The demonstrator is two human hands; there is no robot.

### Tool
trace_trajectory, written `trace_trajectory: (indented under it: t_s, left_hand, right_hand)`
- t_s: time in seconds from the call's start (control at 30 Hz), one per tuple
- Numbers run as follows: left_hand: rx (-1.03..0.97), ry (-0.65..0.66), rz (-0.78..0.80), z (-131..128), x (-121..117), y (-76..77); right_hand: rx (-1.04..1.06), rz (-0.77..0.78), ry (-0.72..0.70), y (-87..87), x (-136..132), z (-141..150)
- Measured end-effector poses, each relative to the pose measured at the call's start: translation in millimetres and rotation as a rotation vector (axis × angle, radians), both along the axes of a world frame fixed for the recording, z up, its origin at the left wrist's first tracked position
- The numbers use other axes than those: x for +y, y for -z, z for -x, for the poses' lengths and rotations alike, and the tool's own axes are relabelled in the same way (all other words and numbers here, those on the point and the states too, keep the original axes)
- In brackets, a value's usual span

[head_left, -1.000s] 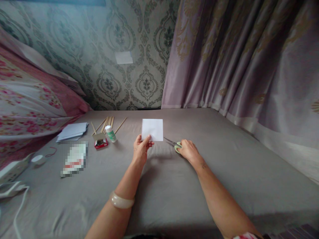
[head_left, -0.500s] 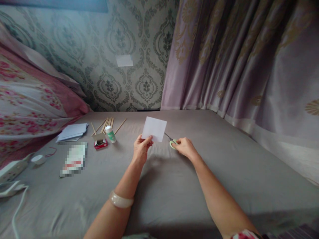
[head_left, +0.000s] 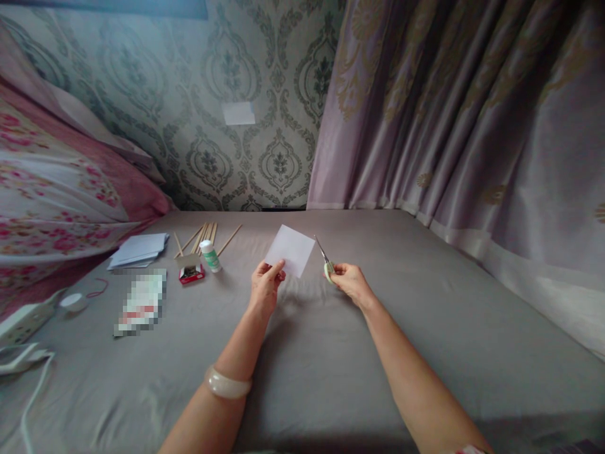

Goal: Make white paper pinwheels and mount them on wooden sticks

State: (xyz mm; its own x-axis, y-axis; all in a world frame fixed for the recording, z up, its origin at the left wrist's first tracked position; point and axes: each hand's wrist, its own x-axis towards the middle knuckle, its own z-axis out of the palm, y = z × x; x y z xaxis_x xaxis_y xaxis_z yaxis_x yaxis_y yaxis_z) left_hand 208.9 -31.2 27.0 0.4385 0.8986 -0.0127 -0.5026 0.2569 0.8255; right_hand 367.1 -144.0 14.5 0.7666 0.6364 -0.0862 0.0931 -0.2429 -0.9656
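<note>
Paper (head_left: 290, 249), a single white piece, is pinched in my left hand (head_left: 265, 287), my thumb on its near face and my fingers behind. I hold it up over the grey cloth (head_left: 312, 359), tilted so that one corner points toward the wall. My right hand (head_left: 348, 282) is closed around the pale green handles of the scissors (head_left: 327, 264). Their blades point up and away from me, the tip just beside the paper's right corner; I can't tell whether the two touch. I wear a pale bangle (head_left: 229, 383) on my left forearm.

Off to my left, a white and green bottle (head_left: 210, 257) stands beside an open red box (head_left: 191, 274), with thin wooden sticks (head_left: 208, 233) lying behind them. Further left are a stack of white sheets (head_left: 139, 249) and, nearer me, a blurred-out packet (head_left: 142, 302). A power strip (head_left: 23, 325) lies at the far left.
</note>
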Motion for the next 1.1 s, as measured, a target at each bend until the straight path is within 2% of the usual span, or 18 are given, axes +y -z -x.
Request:
trace_trajectory:
  t_s: [0.17, 0.37, 0.5, 0.6, 0.7, 1.1]
  left_hand:
    - [-0.022, -0.013, 0.043, 0, 3, 2.7]
    - [-0.033, -0.004, 0.129, -2, 2, 1.3]
    - [-0.057, 0.001, 0.187, -4, 1, 0.7]
    - [-0.051, 0.019, 0.201, -5, 1, 0.7]
    - [-0.037, 0.028, 0.200, -4, 2, 1.0]
    - [0.001, 0.014, 0.123, -4, 3, 3.2]
  right_hand:
    - [0.073, -0.014, -0.030, -1.0, 0, 10]
    - [0.043, 0.021, 0.007, -1.0, 0, 13]
    - [0.057, -0.046, 0.001, -5.3, 1, 15]
    - [0.268, -0.123, -0.069, -9.6, 2, 20]
    - [0.413, -0.108, -0.160, -10.9, 4, 28]
    - [0.414, 0.034, -0.375, -5.2, 4, 34]
